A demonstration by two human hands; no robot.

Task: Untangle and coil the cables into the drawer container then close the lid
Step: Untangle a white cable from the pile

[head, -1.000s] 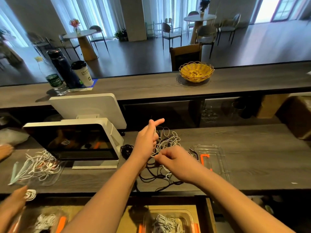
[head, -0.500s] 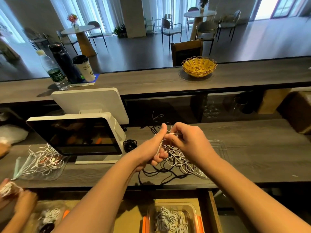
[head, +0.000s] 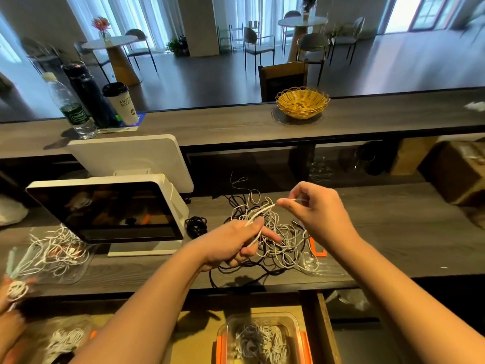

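Both hands work one white cable [head: 259,212] above the tangle [head: 275,240] at the tabletop's [head: 393,245] near edge, right hand [head: 319,211] pinching its end, left hand [head: 233,245] curled round the run below, the taut stretch slanting up rightward between them
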